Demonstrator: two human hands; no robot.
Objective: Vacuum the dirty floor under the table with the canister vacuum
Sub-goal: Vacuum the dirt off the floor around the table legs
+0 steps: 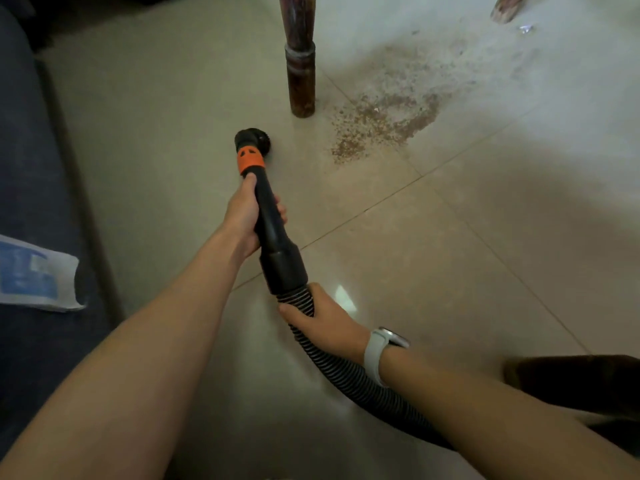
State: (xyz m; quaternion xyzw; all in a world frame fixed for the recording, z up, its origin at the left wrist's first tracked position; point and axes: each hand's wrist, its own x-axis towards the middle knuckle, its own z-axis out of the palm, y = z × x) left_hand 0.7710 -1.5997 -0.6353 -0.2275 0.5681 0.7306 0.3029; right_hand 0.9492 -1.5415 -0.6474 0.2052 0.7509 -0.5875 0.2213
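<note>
We can read no text, brand, number or sign here. The only thing that carries print is the white paper (34, 275) at the left edge, lying on the dark blue seat (31, 161); we see blue blocks and pale lines on it, but all are too blurred to make out a single letter. The orange collar (250, 161) on the wand (268, 216) bears two small dark marks, which we take as plain shapes, not characters. The watch (384, 344) on the right wrist shows us no legible face.
</note>
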